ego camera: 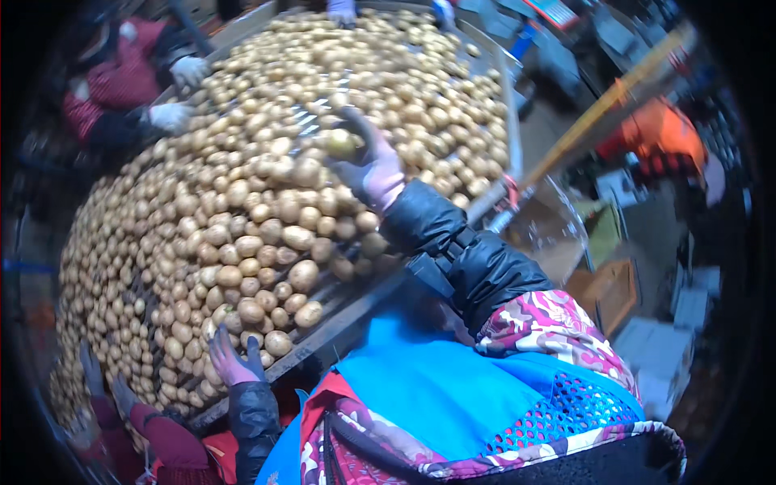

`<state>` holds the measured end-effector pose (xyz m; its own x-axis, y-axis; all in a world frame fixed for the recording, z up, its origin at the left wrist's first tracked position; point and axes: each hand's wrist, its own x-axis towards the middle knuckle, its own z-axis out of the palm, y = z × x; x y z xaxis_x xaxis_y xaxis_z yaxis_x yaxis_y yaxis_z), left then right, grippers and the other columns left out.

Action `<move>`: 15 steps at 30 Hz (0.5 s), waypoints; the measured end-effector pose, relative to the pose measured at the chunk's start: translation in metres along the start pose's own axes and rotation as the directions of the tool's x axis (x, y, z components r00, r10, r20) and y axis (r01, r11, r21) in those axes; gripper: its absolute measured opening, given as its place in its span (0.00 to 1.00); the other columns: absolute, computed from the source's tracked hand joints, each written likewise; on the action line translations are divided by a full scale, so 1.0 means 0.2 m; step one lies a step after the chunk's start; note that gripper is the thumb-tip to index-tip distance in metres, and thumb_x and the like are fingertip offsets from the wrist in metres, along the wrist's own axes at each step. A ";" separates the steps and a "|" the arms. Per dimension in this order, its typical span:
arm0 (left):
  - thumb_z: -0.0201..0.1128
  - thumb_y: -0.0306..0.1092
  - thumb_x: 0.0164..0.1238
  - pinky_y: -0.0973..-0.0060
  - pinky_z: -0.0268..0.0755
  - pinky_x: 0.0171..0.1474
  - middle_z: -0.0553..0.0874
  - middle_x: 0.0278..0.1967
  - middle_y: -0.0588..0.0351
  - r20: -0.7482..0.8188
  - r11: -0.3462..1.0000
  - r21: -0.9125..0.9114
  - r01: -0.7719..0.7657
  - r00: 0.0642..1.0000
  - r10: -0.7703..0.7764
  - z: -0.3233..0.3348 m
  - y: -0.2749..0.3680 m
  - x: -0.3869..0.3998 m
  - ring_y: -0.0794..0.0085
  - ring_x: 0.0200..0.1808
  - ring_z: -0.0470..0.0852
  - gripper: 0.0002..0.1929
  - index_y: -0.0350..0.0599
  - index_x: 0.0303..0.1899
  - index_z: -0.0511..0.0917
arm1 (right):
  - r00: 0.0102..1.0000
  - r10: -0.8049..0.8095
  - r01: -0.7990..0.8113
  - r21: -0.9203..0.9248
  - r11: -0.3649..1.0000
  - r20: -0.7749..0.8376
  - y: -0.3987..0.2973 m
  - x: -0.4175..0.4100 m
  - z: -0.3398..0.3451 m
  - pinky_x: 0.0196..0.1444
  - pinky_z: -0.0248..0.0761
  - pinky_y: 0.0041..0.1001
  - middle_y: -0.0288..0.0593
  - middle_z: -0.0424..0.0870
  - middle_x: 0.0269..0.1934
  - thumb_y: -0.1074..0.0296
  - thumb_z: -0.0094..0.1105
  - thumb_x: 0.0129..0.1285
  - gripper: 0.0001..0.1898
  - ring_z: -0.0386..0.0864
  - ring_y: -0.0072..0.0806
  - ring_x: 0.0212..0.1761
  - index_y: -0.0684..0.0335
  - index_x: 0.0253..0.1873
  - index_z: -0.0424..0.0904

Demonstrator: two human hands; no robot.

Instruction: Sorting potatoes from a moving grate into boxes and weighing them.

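A broad layer of potatoes [236, 254] fills a slatted sorting table [306, 116], with metal slats showing through gaps. My right hand [379, 163], in a pink and grey glove, reaches over the middle, its fingers and thumb around a greenish potato [341, 144]. This hand is slightly blurred. Closer to the near edge, my left hand [233, 361] wears a similar glove and rests against the potatoes with its fingers spread. Nothing shows held in it. Both my forearms are in black puffy sleeves.
The table's near rim [321, 333] runs diagonally before me. A co-worker's white gloves [171, 116] are at the upper left, another's maroon sleeves [173, 439] at the lower left, more hands at the top. At right are a yellow bar [576, 133], a clear plastic bag [545, 236] and a person in orange [661, 136].
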<state>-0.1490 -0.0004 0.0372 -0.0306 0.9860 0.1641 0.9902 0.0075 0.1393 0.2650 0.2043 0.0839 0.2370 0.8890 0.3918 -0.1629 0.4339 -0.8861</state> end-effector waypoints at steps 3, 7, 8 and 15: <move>0.70 0.42 0.66 0.49 0.63 0.72 0.76 0.66 0.37 -0.128 0.976 -0.146 -0.158 0.982 0.140 0.03 -0.04 0.06 0.43 0.69 0.72 0.32 0.39 0.69 0.72 | 0.969 0.239 -0.246 0.146 0.958 0.064 -0.21 -0.28 -0.16 0.31 0.75 0.24 0.36 0.83 0.38 0.59 0.70 0.68 0.28 0.77 0.19 0.30 0.62 0.69 0.73; 0.62 0.50 0.72 0.50 0.62 0.72 0.77 0.66 0.39 -0.119 0.962 -0.071 -0.262 0.960 0.253 0.08 0.02 0.24 0.45 0.70 0.71 0.31 0.40 0.69 0.73 | 0.732 0.662 -0.555 0.704 0.443 0.160 -0.39 -0.73 -0.26 0.33 0.81 0.34 0.43 0.87 0.44 0.47 0.62 0.71 0.25 0.88 0.35 0.40 0.60 0.62 0.80; 0.61 0.52 0.73 0.50 0.61 0.73 0.77 0.66 0.40 -0.098 0.959 -0.049 -0.278 0.957 0.272 0.09 0.04 0.28 0.46 0.70 0.71 0.31 0.40 0.69 0.73 | 0.668 0.741 -0.552 0.709 0.439 0.061 -0.41 -0.82 -0.26 0.30 0.80 0.34 0.45 0.88 0.40 0.45 0.61 0.71 0.24 0.87 0.36 0.33 0.61 0.57 0.81; 0.51 0.62 0.79 0.52 0.59 0.74 0.77 0.67 0.42 -0.103 0.929 -0.097 -0.358 0.932 0.348 0.19 0.10 0.44 0.49 0.72 0.70 0.35 0.39 0.69 0.73 | 0.526 0.830 -0.511 0.712 0.482 -0.184 -0.56 -1.33 -0.69 0.22 0.75 0.33 0.42 0.85 0.31 0.47 0.62 0.68 0.18 0.82 0.33 0.23 0.58 0.44 0.83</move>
<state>-0.1274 0.0927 0.0162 0.3025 0.9041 0.3018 0.9173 -0.3622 0.1654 0.3520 -0.1007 0.0441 0.1656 0.8013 -0.5749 -0.8813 -0.1413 -0.4509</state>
